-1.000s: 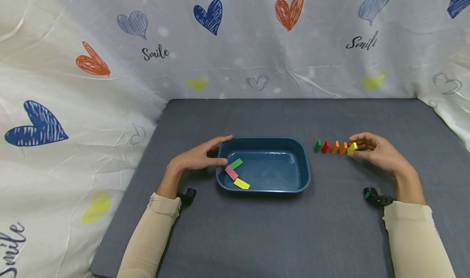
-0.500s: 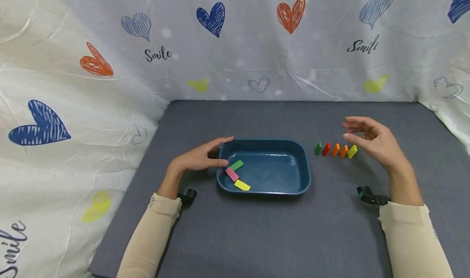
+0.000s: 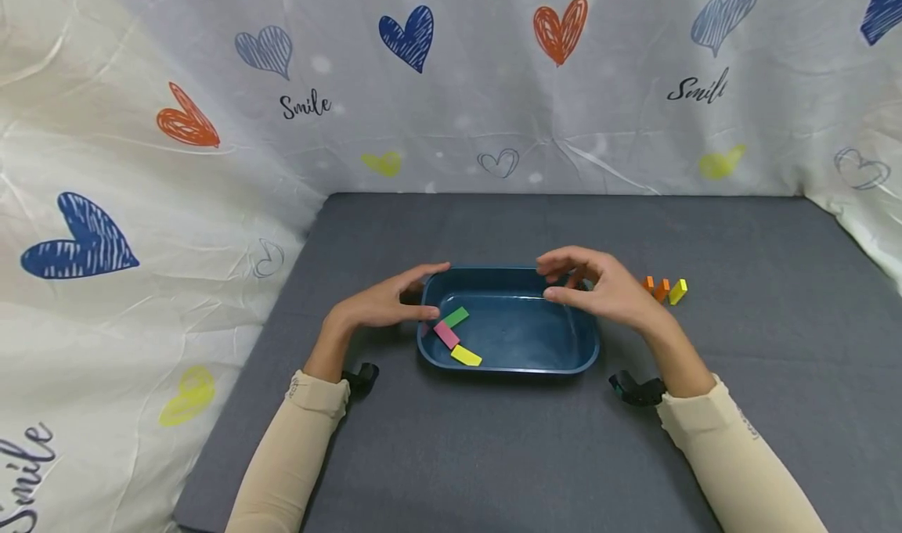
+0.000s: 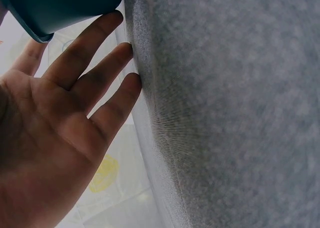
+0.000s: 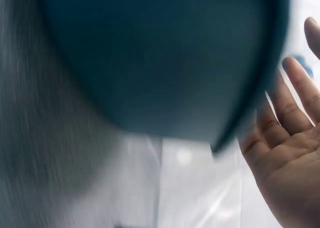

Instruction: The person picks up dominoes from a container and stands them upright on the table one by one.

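A blue rectangular tray (image 3: pixel 507 371) sits on the table. My left hand (image 3: pixel 384 300) rests at its left end, fingers fairly straight, thumb at the rim; in the left wrist view a fingertip touches the tray's outer wall (image 4: pixel 75 10). A green domino block (image 3: pixel 456 317), a pink one (image 3: pixel 446 335) and a yellow one (image 3: pixel 466 355) lie inside the tray at the left. Over the tray's right half hovers my right hand (image 3: pixel 599 286), fingers loosely bent, with nothing seen in it. In the right wrist view that hand (image 5: pixel 290 138) is partly behind the blurred tray.
Right of the tray, a yellow block (image 3: pixel 678 292) and two orange blocks (image 3: pixel 661 289) stand upright in a row; my right hand and forearm hide the row's left part. Grey cloth covers the table (image 3: pixel 493 455). A printed curtain (image 3: pixel 451 95) hangs behind and at the left.
My right hand let go of the yellow block at the row's right end, lifted, then moved left to over the tray. The yellow block stays standing. My left hand has kept its place.
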Demonstrator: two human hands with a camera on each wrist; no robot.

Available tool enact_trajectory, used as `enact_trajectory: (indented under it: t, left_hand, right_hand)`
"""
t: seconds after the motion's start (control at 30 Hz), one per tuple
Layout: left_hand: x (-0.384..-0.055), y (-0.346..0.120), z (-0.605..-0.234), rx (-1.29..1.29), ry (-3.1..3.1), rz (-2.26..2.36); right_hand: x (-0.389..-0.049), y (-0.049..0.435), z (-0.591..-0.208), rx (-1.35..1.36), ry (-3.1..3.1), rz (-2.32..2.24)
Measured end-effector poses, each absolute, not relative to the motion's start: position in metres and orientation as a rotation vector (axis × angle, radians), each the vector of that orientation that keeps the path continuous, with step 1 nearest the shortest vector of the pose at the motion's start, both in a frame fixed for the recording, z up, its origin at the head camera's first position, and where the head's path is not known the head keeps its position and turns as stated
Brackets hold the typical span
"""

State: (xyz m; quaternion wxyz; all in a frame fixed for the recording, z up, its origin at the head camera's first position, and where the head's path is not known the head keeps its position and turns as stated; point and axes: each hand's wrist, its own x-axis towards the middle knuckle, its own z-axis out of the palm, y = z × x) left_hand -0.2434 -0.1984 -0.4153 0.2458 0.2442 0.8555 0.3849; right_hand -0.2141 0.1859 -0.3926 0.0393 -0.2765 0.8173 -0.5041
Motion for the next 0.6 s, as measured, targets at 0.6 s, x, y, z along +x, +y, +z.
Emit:
enact_trajectory:
  t: [0.6]
  left_hand:
    - [-0.244,-0.198,-0.415,0.638,2.299,1.082]
  right_hand:
    - [-0.206,0.109,-0.409,-1.01,2.162,-1.462]
